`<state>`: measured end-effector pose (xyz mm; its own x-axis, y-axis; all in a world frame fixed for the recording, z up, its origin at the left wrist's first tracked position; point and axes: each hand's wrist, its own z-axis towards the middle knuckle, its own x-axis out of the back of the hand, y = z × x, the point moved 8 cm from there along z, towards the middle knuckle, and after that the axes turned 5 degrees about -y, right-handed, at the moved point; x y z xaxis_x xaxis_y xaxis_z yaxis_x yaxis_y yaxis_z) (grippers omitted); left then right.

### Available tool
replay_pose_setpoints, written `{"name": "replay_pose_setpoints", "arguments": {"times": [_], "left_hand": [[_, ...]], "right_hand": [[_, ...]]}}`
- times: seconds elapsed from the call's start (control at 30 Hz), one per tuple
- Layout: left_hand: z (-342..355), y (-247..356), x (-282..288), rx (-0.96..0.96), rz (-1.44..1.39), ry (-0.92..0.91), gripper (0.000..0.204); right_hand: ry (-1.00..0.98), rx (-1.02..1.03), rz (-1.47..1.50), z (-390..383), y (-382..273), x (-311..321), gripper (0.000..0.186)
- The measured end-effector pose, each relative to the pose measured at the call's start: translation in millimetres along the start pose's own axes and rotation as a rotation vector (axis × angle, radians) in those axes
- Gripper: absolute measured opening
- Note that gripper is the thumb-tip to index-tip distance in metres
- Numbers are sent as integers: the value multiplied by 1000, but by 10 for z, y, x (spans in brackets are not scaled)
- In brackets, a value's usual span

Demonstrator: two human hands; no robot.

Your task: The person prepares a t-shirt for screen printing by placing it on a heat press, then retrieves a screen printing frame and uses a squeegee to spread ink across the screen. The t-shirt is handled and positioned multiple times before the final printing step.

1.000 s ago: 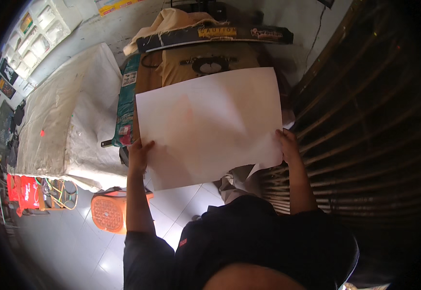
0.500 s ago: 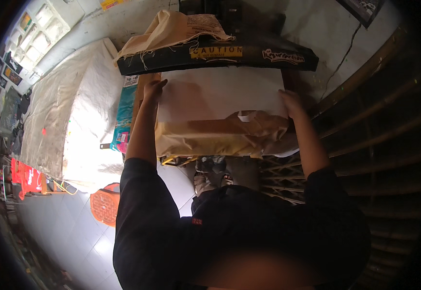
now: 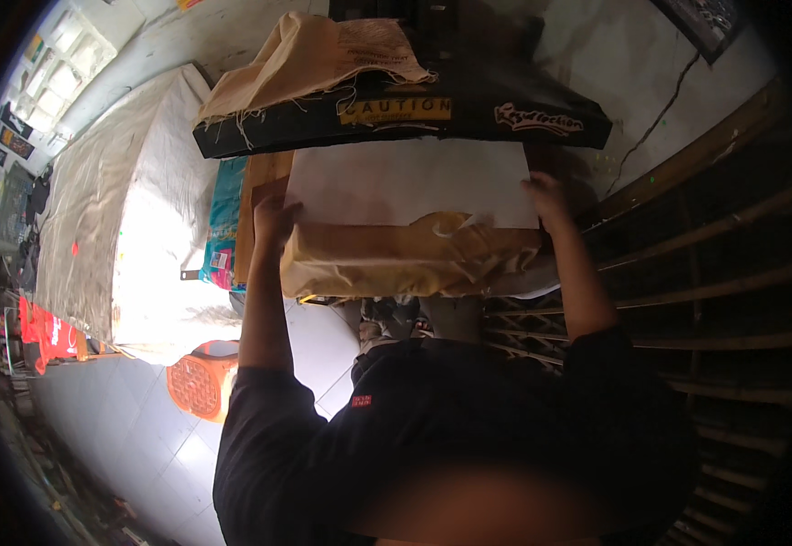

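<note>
A large white sheet (image 3: 409,177) lies on the tan cloth-covered bed (image 3: 396,264) of a press, just below the front edge of its black upper plate (image 3: 469,127). My left hand (image 3: 277,214) is at the sheet's left edge, fingers closed on it. On the opposite edge, my right hand (image 3: 546,193) grips the sheet with bent fingers. A loose beige cloth with frayed edges (image 3: 287,64) is draped over the upper plate, which carries a yellow label.
A pale covered block (image 3: 95,209) stands to the left, beside a teal package (image 3: 225,209). An orange stool (image 3: 194,378) is on the tiled floor below it, with a red bag (image 3: 45,332) farther left. A dark slatted metal gate (image 3: 705,300) runs along my right.
The white sheet has moved from being held up in front of the press onto its bed below the black plate. In the last half second my left hand has slid back toward me along the edge.
</note>
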<state>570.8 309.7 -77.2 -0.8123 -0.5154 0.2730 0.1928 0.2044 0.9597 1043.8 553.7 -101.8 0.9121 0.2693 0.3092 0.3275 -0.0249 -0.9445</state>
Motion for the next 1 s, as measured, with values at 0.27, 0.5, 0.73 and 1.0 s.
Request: {"name": "replay_pose_setpoints", "arguments": {"times": [0.27,0.5,0.73,1.0], "left_hand": [[-193,-34,-50,82,-14,102,19],[-129,-241,126,-24,433,159,35],[205,-89,1198,-279,373,453,48],[-142,2270,1533,-667,112,452,30]], "right_hand": [[26,4,-145,-59,0,15,37],[177,104,-465,-53,3,226,54],[616,579,47,-38,-934,1334,40],[422,1000,68,-741,-3852,798,27]]}}
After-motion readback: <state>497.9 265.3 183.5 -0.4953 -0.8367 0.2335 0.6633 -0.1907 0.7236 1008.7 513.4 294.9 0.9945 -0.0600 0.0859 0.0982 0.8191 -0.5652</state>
